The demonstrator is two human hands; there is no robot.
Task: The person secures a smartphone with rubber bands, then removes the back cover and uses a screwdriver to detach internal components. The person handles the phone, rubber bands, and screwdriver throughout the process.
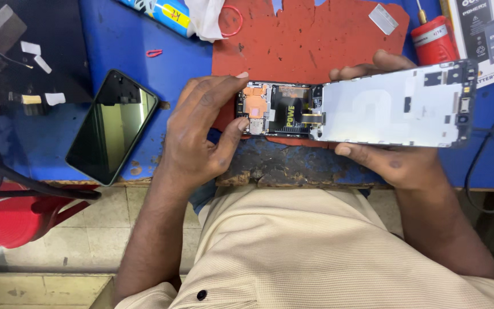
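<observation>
While the opened smartphone body with its exposed circuit board and black battery (278, 110) lies at the centre of the frame, the left hand (201, 134) curls over its left end, thumb and forefinger pinched closed on the copper-coloured board area, seemingly to steady or press a small part there. To the right, the right hand (398, 157) grips a silvery-white detached screen panel (398, 106), thumb along its lower edge and fingers wrapped behind its top edge; the panel is held level beside the body, probably because a short flex ribbon joins the two near the middle and should not be strained. Both pieces hover over a ragged red rubber work mat (310, 40) on a worn blue workbench (115, 40), which gives a soft surface under delicate parts. At centre left, a second dark glossy smartphone (111, 127) lies face up, well apart from the hands. A red cylindrical bottle with a thin nozzle (435, 39) stands at the upper right, near a printed white battery box (490, 34), both within reach. Below, a beige ribbed shirt (315, 252) fills the lower frame.
</observation>
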